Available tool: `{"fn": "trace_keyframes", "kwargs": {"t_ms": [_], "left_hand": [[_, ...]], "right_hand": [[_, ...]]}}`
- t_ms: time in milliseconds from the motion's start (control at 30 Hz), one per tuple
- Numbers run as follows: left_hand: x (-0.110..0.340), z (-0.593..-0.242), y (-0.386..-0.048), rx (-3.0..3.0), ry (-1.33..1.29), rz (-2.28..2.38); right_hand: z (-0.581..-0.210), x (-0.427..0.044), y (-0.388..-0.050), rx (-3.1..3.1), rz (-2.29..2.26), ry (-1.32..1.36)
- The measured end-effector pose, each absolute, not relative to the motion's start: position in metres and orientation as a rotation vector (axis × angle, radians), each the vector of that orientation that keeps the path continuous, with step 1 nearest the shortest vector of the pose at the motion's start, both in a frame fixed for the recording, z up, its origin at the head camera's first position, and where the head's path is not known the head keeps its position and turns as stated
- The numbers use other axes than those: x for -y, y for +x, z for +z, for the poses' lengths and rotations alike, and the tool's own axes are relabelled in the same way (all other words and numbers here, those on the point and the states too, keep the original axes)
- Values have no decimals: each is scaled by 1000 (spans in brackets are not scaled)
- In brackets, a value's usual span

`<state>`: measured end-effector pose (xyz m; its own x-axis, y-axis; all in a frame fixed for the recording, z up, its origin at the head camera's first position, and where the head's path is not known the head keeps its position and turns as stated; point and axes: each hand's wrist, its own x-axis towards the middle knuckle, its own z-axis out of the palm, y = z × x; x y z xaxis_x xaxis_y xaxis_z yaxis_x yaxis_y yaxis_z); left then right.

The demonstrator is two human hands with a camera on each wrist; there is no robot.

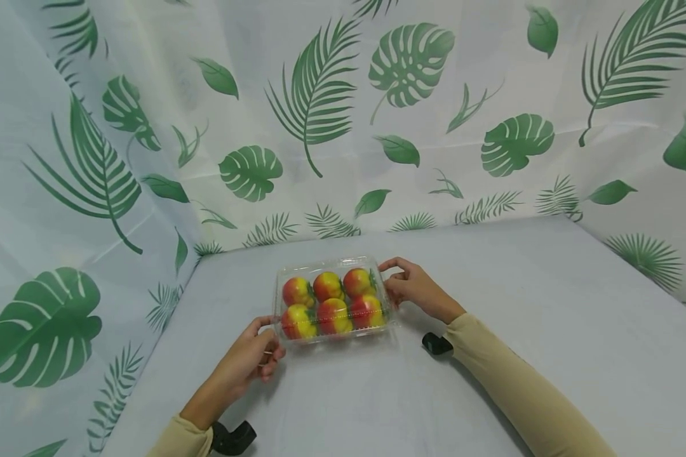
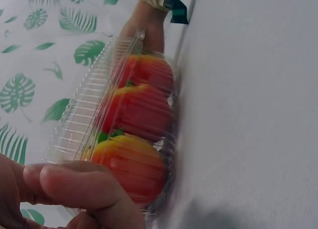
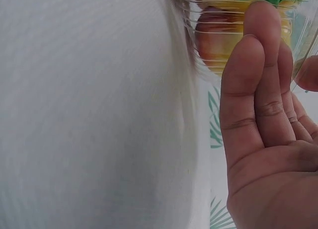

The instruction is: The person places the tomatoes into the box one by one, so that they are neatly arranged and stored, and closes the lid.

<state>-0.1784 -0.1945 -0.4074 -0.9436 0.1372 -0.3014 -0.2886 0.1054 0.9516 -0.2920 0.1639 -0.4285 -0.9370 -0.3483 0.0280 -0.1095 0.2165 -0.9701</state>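
A clear plastic clamshell box (image 1: 280, 279) lies on the table, with several red-and-yellow fruits (image 1: 334, 315) in two rows inside; green leaves show between them. At its near left corner, my left hand (image 1: 244, 358) holds the edge between forefinger and thumb, the other fingers curled below. My right hand (image 1: 420, 293) grips the right side, its forefinger bent at the far corner. In the right wrist view, the lower fingers (image 3: 241, 90) are nearly straight beside the ribbed wall. Curled fingers of the left hand (image 2: 84, 189) partly cover the box in the left wrist view.
The table (image 1: 491, 273) has a pale grey cover. White curtains (image 1: 331, 190) printed with green leaves stand behind it and on both sides. A black wrist device (image 1: 436, 344) sits by the right sleeve, another wrist device (image 1: 232, 438) by the left.
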Motion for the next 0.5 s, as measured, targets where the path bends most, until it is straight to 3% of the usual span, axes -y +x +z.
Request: {"fn": "trace_keyframes", "kwargs": {"t_ms": [500], "left_hand": [[190,-408,-176,-2057,-135,1960]], "right_hand": [[-428,-164,-291,-2309,-1791,-425]]}}
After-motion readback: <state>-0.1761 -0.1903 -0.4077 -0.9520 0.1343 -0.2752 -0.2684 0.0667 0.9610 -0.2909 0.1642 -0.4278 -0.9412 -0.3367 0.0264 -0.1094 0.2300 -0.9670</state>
